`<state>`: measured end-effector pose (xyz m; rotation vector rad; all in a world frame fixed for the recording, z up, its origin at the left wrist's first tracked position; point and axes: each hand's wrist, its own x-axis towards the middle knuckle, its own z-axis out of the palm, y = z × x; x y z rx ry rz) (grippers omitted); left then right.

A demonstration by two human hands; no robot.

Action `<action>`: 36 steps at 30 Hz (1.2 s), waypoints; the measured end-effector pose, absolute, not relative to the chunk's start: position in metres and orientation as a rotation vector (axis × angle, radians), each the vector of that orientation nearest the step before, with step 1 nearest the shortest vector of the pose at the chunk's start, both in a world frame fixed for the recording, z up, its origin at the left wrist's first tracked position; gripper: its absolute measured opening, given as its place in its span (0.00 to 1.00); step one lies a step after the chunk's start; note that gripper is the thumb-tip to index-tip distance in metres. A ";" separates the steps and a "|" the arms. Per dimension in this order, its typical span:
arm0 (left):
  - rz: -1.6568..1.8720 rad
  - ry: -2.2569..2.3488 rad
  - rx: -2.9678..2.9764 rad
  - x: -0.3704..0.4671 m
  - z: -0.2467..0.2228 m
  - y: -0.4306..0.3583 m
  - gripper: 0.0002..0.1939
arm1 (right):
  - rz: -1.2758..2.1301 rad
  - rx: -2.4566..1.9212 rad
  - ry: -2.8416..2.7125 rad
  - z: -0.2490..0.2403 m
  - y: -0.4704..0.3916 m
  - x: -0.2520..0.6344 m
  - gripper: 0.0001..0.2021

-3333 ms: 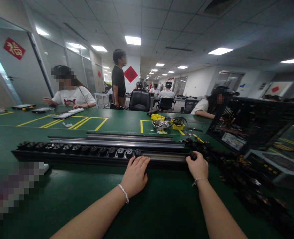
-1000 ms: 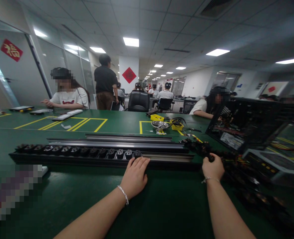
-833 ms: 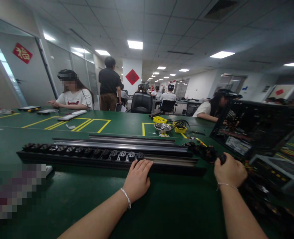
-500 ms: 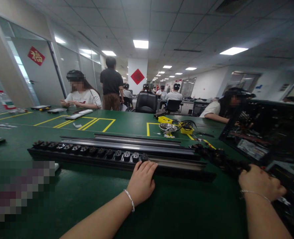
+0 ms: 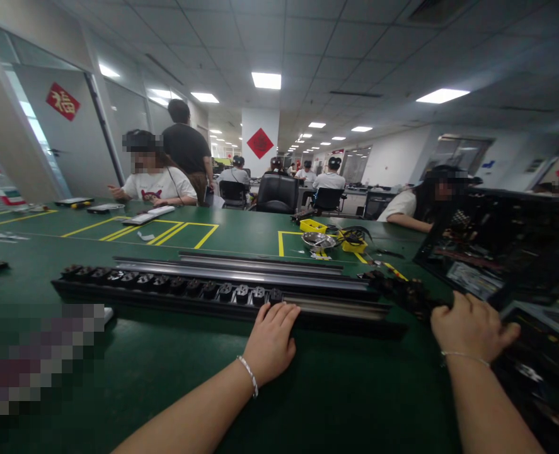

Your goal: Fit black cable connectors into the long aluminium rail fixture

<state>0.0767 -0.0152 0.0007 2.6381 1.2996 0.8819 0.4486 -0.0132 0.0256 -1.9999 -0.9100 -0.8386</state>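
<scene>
In front of me lies a long black metal channel [image 5: 350, 323], its left part lined with a row of black round-faced socket modules [image 5: 194, 288]. My left hand [image 5: 272, 334] rests on the channel's near edge beside the last module at the row's right end, fingers stretched out over the edge. At the right, my right hand [image 5: 471, 328] is over the near side of a pile of black parts [image 5: 409, 296], fingers apart and partly bent. Its fingertips point away, and whether they touch a part is hidden.
More metal channels [image 5: 251, 272] lie behind the first. Farther back stand a metal bowl [image 5: 317, 241], yellow bins [image 5: 313, 226] and cables [image 5: 353, 234]. A dark open case [image 5: 478, 258] stands at the right. Co-workers sit across the table and another person [image 5: 187, 145] stands behind.
My right hand has moved left and slightly up, toward the pile of black parts. My left hand stays on the channel. The standing person has shifted left.
</scene>
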 end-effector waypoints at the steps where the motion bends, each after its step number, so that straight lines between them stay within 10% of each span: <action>1: 0.885 1.295 2.635 0.077 0.000 -0.015 0.30 | -0.928 -1.957 -1.024 0.027 -0.010 0.440 0.19; 20: 1.672 1.619 2.101 0.075 -0.002 0.002 0.15 | -0.100 -1.566 -1.961 0.018 0.017 0.175 0.21; 36: 1.155 1.683 2.394 0.067 -0.003 0.003 0.22 | -0.152 -1.688 -1.893 0.015 0.019 0.170 0.16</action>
